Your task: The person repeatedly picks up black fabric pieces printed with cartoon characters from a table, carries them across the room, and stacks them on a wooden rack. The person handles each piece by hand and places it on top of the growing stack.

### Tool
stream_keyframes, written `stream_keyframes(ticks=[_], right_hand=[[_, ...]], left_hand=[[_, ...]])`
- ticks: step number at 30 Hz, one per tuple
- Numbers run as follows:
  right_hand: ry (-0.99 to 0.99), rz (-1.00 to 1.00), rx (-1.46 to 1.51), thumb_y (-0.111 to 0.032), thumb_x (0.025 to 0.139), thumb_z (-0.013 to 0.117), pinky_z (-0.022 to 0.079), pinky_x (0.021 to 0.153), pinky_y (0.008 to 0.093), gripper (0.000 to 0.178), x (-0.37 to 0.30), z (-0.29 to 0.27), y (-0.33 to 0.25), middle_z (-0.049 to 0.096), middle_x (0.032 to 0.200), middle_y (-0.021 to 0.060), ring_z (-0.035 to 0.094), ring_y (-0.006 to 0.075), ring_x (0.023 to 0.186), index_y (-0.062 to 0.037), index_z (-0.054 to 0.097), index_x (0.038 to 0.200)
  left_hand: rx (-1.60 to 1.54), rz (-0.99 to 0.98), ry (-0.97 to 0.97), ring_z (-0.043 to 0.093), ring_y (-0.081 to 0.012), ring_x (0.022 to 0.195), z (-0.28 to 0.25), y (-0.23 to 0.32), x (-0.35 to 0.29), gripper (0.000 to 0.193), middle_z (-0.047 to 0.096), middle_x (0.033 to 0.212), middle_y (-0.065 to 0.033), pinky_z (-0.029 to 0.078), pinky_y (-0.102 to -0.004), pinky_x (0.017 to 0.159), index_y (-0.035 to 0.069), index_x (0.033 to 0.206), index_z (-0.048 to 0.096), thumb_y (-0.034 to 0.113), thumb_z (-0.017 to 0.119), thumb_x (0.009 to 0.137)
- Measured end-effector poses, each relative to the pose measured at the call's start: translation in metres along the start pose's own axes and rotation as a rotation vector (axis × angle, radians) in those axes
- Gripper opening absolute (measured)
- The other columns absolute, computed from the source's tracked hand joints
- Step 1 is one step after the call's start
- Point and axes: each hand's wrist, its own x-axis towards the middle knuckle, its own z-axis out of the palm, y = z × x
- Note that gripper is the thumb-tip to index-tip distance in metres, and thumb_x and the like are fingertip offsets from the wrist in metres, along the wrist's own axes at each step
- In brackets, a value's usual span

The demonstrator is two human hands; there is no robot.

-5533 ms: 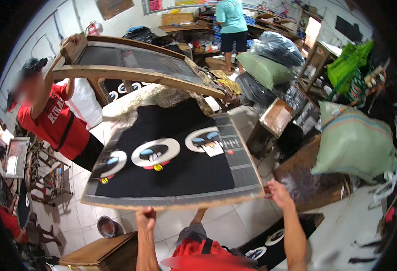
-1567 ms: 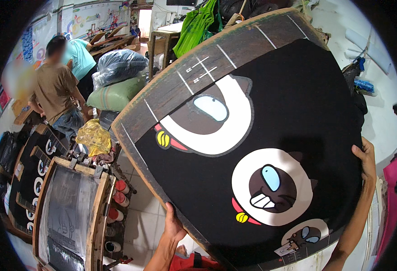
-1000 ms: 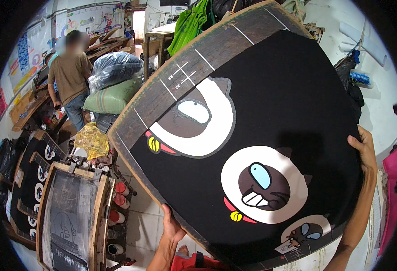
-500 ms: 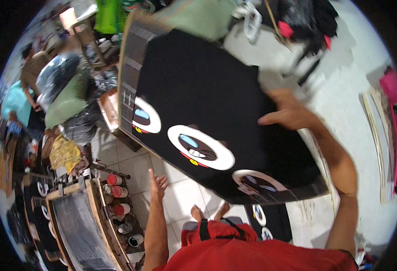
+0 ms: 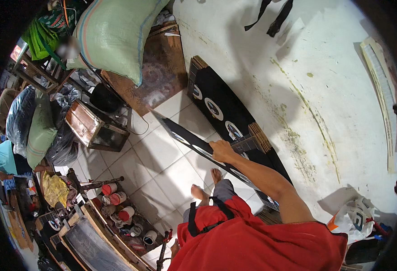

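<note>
My right hand (image 5: 223, 151) is closed on the top edge of a thin black panel (image 5: 187, 141) printed with white cartoon eyes. The panel stands tilted and is seen nearly edge-on, low in front of my legs. Just beyond it, a stack of similar black panels (image 5: 225, 92) with brown board edges leans along the white wall. Of my left hand (image 5: 175, 248) only a sliver of skin shows beside my red shirt, and its fingers are hidden.
A wooden-framed screen (image 5: 94, 241) lies at lower left, beside a rack with several paint-stained containers (image 5: 126, 213). A metal-edged box (image 5: 96, 126) stands on the tiled floor. A stuffed green sack (image 5: 117, 34) rests on a wooden board (image 5: 162, 67). A plastic bag (image 5: 352, 219) lies at lower right.
The black panel has gone from broad and raised before me to low and nearly edge-on near the stack. My left hand, open before, has drawn back toward my body. The view has shifted.
</note>
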Motion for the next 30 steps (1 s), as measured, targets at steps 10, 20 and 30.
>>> stream_keyframes(ticks=[10,20,30], right_hand=[[-0.029,0.237,0.006,-0.011,0.070,0.055,0.045,0.081,0.0522,0.032,-0.010,-0.016,0.088,0.059,0.090,0.0305,0.057,0.0458,0.090,0.0027,0.055,0.099],[-0.151,0.351,0.061,-0.007,0.073,0.056,0.045,0.087,0.0484,0.041,0.094,-0.008,0.184,0.059,0.098,0.0300,0.057,0.0433,0.098,0.0067,0.053,0.112],[-0.081,0.358,-0.018,-0.011,0.072,0.060,0.048,0.084,0.0478,0.033,0.260,0.025,0.242,0.060,0.100,0.0267,0.059,0.0411,0.094,0.0030,0.057,0.102]], left_hand=[[-0.229,0.288,-0.125,0.062,-0.0218,0.085,0.065,0.170,-0.065,0.049,0.063,0.100,-0.0146,0.047,-0.0345,0.068,0.007,0.118,0.049,0.043,0.057,0.085],[-0.124,0.254,0.011,0.062,-0.0191,0.087,0.180,0.215,-0.149,0.047,0.065,0.098,-0.0103,0.047,-0.0352,0.076,0.002,0.116,0.053,0.039,0.059,0.086],[-0.149,-0.148,0.162,0.062,-0.0231,0.082,0.198,0.095,-0.179,0.049,0.064,0.100,-0.0140,0.048,-0.0374,0.070,0.004,0.120,0.048,0.038,0.057,0.087]])
